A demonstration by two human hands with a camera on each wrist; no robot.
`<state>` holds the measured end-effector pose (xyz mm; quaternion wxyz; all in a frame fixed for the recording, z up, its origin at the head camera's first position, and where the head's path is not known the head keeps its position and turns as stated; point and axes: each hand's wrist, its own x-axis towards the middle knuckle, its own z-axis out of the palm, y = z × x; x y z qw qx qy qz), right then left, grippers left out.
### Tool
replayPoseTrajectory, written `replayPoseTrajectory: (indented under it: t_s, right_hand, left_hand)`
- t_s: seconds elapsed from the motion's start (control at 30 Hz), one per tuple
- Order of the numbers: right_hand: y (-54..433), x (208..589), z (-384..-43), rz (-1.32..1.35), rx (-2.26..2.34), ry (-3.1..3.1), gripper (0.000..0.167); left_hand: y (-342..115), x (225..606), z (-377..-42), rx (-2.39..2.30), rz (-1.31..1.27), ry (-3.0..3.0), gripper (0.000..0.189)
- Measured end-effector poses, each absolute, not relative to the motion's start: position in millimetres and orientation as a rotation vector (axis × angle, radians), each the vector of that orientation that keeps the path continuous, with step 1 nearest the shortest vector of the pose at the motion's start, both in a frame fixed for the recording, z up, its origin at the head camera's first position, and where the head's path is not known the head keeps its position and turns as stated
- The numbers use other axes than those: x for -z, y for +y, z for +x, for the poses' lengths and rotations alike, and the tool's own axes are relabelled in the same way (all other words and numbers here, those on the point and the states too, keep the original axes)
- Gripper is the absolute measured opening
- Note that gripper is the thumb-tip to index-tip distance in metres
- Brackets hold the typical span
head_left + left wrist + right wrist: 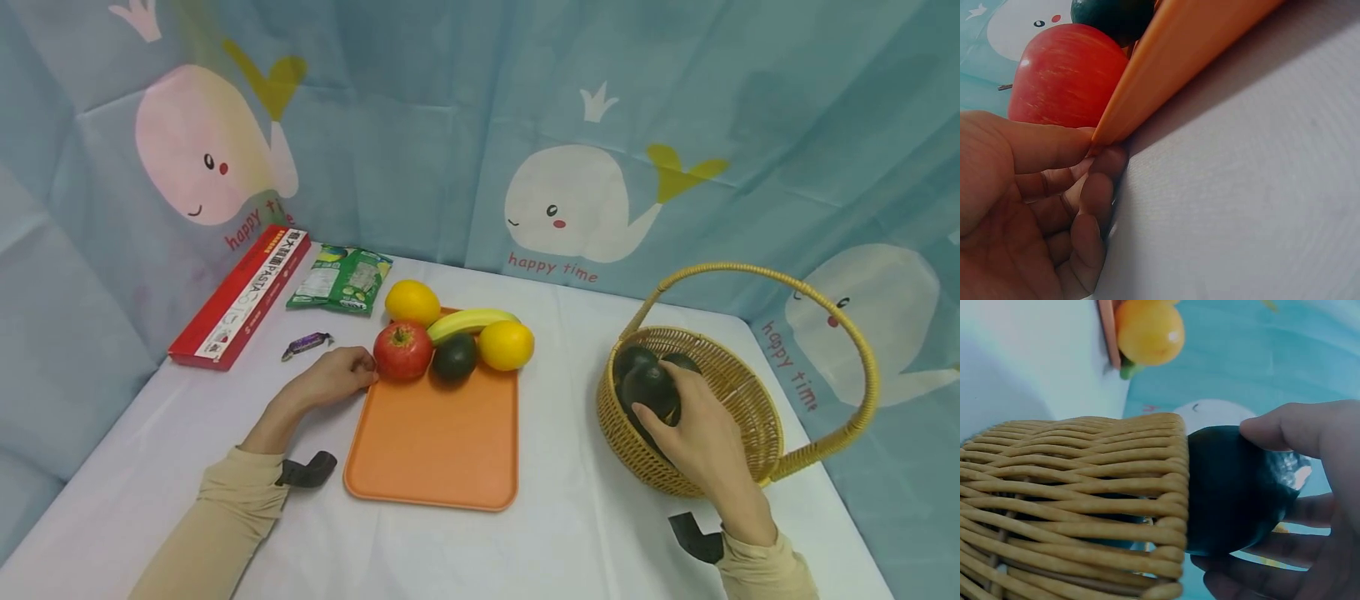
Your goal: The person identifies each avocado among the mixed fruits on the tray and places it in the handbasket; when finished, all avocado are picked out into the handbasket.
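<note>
My left hand (333,379) pinches the left rim of an orange tray (435,454) between thumb and fingers, as the left wrist view shows. Close beside it is a red apple (403,350). A dark green avocado (454,358), a banana (472,320) and two lemons, one right (507,346) and one behind (412,302), cluster at the tray's far end. On the right, my right hand (705,433) grips a dark avocado (1235,494) at the mouth of a wicker basket (637,462). More dark avocados lie under and beside it, partly hidden.
The basket's tall handle (866,367) arches over its far and right sides. Left of the tray lie a red pasta box (240,300), a green snack packet (341,279) and a purple-wrapped candy (307,344). A blue whale-print curtain (420,167) stands behind the white table.
</note>
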<state>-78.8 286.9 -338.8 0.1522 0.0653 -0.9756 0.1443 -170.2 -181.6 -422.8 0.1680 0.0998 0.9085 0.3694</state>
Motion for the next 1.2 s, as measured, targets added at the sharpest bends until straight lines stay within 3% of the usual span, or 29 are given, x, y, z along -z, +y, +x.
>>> replayPoseTrajectory:
  t_s: [0.97,1.2]
  right_hand:
    - [289,332,-80,0.052,-0.314,-3.114,0.072]
    - [295,342,-82,0.115,-0.276,-3.193,0.066]
  left_hand:
    - [-182,423,-170,-1.051,0.295,2.601,0.021]
    - [-182,422,-169,-1.064,0.277,2.585,0.022]
